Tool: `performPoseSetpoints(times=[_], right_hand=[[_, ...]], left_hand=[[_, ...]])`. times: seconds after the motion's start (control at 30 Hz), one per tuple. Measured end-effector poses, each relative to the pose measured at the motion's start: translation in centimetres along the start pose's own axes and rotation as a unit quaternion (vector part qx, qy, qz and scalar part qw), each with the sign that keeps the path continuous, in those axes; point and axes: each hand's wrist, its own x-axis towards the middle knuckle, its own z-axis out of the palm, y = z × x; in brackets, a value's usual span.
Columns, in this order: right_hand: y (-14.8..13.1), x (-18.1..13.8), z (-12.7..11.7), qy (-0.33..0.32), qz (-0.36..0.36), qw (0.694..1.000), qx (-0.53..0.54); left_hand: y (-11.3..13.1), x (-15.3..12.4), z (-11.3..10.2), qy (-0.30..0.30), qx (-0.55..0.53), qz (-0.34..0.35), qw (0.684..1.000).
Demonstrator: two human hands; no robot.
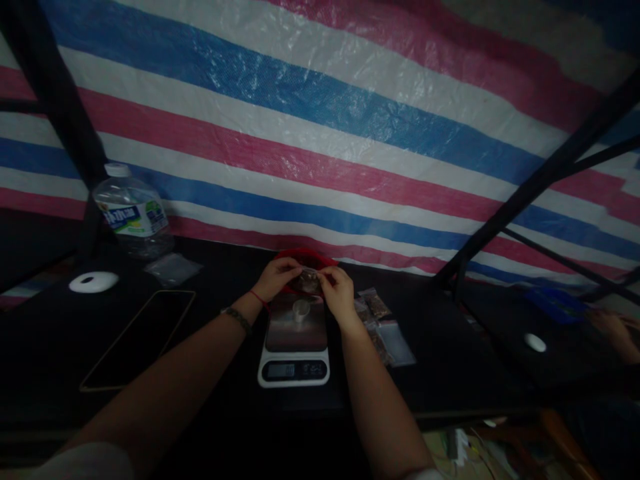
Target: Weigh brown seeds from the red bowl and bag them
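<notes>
Both hands pinch a small clear plastic bag (309,281) with brownish contents, held just above the far edge of a digital scale (295,368). My left hand (277,279) grips its left top corner, and my right hand (338,292) has the right one. On the scale's metal plate stands a small clear cup (301,311). Behind the bag lies something red (305,255), partly hidden by my hands. To the right of my right wrist are several small plastic bags (379,305), some with brown bits inside.
A phone (143,340), a white oval device (94,282), a plastic packet (173,269) and a large bottle (133,213) stand or lie at left. Farther right are a blue tray (556,305), a white mouse-like object (535,343) and another person's hand (616,328). Striped sheeting (310,147) hangs behind.
</notes>
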Motion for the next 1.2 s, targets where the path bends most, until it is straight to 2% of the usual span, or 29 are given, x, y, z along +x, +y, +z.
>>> performPoseSetpoints(times=[0.3,0.53,0.77,1.0,1.2], right_hand=[[0.0,-0.1,0.1,-0.023,0.001,1.0,-0.017],[0.1,-0.1,0.3,-0.028,0.005,1.0,-0.002],[-0.2,0.0,0.1,-0.041,-0.022,0.999,-0.019],[-0.5,-0.1,0.2,-0.037,-0.027,0.999,-0.009],[-0.5,-0.2,0.3,-0.039,-0.055,0.998,-0.02]], left_hand=[[-0.4,-0.1,0.6,-0.027,-0.014,0.006,1.0],[-0.1,-0.3,0.9,-0.024,0.005,0.044,0.999],[-0.2,-0.4,0.9,-0.055,0.063,0.08,0.993],[0.4,-0.5,1.0,-0.047,0.113,0.128,0.984],[1.2,-0.7,1.0,-0.056,0.192,0.183,0.962]])
